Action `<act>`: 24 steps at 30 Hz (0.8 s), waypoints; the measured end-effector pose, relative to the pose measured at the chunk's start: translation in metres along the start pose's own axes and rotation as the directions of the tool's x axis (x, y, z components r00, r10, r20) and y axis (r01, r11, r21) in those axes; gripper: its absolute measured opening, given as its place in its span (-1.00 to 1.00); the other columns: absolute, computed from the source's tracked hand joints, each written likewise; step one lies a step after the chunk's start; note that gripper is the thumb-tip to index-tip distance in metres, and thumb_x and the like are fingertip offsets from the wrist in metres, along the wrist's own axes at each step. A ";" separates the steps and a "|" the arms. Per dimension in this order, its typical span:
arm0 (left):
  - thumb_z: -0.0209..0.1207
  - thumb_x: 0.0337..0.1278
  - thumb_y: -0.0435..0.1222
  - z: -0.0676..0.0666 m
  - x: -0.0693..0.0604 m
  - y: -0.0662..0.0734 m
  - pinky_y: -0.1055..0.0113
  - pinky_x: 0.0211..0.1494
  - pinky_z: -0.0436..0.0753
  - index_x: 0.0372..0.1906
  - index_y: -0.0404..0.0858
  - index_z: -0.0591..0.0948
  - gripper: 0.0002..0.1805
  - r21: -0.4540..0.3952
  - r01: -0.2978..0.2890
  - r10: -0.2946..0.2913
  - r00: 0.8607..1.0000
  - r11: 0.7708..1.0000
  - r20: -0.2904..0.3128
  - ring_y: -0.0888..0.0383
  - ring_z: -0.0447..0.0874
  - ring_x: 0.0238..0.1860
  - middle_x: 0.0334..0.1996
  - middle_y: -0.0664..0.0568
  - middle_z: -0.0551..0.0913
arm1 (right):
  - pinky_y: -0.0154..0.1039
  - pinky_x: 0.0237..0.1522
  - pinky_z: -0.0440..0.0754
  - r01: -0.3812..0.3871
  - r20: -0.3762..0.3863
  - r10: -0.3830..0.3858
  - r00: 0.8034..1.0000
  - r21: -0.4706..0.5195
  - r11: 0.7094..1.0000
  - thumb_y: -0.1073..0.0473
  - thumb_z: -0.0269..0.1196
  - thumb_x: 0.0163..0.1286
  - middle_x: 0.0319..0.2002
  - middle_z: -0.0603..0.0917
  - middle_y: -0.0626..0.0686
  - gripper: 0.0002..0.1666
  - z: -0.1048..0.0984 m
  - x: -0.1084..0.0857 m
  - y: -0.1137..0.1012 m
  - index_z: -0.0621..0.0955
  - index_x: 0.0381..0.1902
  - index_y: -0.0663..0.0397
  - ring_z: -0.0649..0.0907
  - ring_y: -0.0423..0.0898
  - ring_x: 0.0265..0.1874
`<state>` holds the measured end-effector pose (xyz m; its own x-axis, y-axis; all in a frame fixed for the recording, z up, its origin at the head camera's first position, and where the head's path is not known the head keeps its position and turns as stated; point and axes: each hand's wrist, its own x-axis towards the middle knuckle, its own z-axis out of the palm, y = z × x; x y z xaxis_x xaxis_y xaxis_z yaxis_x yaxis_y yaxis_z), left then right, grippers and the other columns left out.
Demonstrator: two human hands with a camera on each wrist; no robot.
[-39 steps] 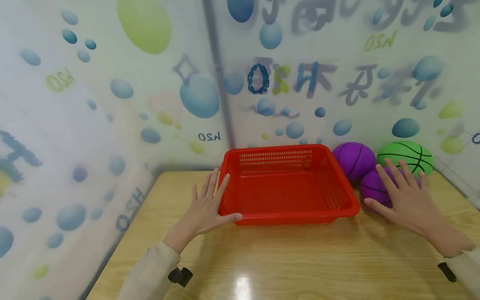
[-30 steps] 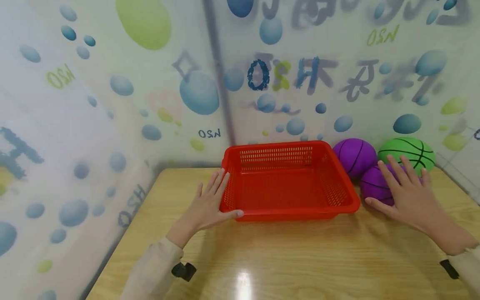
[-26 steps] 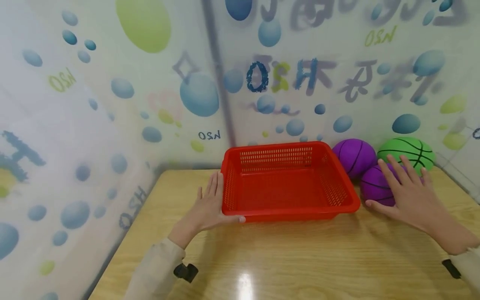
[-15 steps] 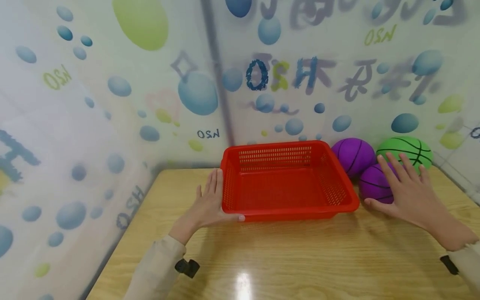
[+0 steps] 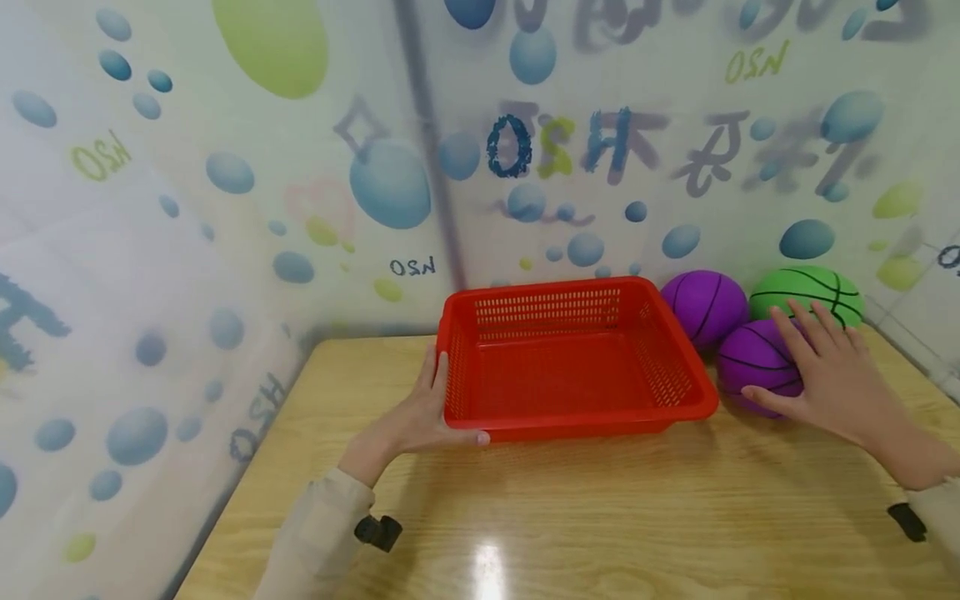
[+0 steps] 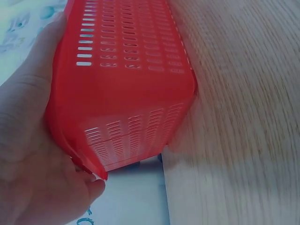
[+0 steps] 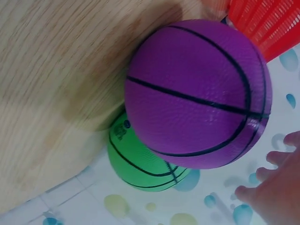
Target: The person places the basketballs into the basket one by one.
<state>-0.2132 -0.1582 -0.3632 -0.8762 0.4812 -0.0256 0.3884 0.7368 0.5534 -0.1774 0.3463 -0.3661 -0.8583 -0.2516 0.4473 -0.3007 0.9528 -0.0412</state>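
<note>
In the head view a red basket (image 5: 555,379) stands on the table, and my left hand (image 5: 420,417) grips its left front corner, thumb along the front rim. The left wrist view shows that hand (image 6: 37,154) against the rim of the basket (image 6: 117,89), fingertips bent at its edge. My right hand (image 5: 847,387), fingers spread, is over the right side of the front purple ball (image 5: 757,367). From the right wrist, a gap shows between the fingers of this hand (image 7: 276,187) and the purple ball (image 7: 197,93).
A second purple ball (image 5: 703,307) sits between the basket and a green ball (image 5: 810,292), close to the patterned wall (image 5: 480,242). The wooden table (image 5: 570,517) extends in front of the basket. The green ball (image 7: 145,164) also shows in the right wrist view.
My left hand has closed in on the basket's left side, and its fingers have bent at the rim. My right hand has shifted slightly right, uncovering more of the front purple ball.
</note>
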 end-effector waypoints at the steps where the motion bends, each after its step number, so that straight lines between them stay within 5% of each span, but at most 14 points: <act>1: 0.35 -0.37 0.25 0.001 0.000 -0.001 -0.04 0.21 0.34 0.43 -0.20 -0.44 0.47 -0.018 -0.003 0.003 1.000 1.000 -0.001 -0.05 -0.34 0.41 0.42 -0.05 -0.56 | 0.31 0.25 -0.25 -0.005 0.000 0.005 1.000 0.002 1.000 -0.37 0.33 -0.09 0.39 -0.03 0.37 0.37 0.001 0.000 0.002 -0.03 0.44 0.25 -0.14 0.31 0.36; 5: 0.35 -0.35 0.24 0.002 0.001 -0.002 -0.01 0.19 0.38 0.44 -0.18 -0.41 0.45 -0.020 -0.020 0.020 0.999 1.000 -0.030 -0.03 -0.28 0.41 0.43 -0.04 -0.51 | 0.35 0.22 -0.09 -0.018 0.001 0.018 1.000 0.019 1.000 -0.39 0.36 -0.15 0.35 -0.01 0.47 0.41 0.005 0.001 0.009 0.04 0.38 0.43 -0.09 0.34 0.35; 14: 0.26 -0.25 0.29 0.002 0.001 0.004 -0.07 0.28 0.23 0.45 -0.20 -0.38 0.38 -0.028 0.062 -0.063 0.998 0.998 -0.031 -0.04 -0.31 0.43 0.44 -0.04 -0.49 | 0.30 0.23 -0.02 -0.084 0.045 0.079 0.996 0.131 0.988 -0.24 0.43 -0.14 0.32 0.05 0.49 0.39 0.013 0.005 0.017 0.01 0.36 0.50 0.03 0.36 0.31; 19: 0.28 -0.26 0.28 0.005 0.002 0.002 -0.09 0.28 0.21 0.45 -0.15 -0.37 0.38 -0.041 0.047 -0.049 0.998 0.998 -0.046 -0.03 -0.33 0.43 0.45 -0.05 -0.44 | 0.41 -0.02 0.23 -0.156 0.070 0.149 0.986 0.114 0.981 -0.23 0.46 -0.17 0.18 0.14 0.59 0.39 0.017 0.007 0.016 0.05 0.29 0.61 0.21 0.49 0.11; 24: 0.31 -0.26 0.25 0.006 0.002 0.000 -0.08 0.27 0.24 0.46 -0.07 -0.38 0.36 -0.076 0.012 -0.018 0.997 0.997 -0.074 0.00 -0.30 0.42 0.45 -0.04 -0.40 | 0.40 -0.18 0.32 -0.142 0.030 0.140 0.990 0.105 0.984 -0.16 0.55 -0.36 0.03 0.21 0.62 0.40 0.021 0.009 0.015 0.13 0.17 0.71 0.28 0.49 -0.08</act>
<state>-0.2137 -0.1548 -0.3681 -0.9016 0.4319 0.0260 0.3550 0.7040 0.6151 -0.1980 0.3546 -0.3816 -0.9039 -0.1211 0.4102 -0.2179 0.9557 -0.1980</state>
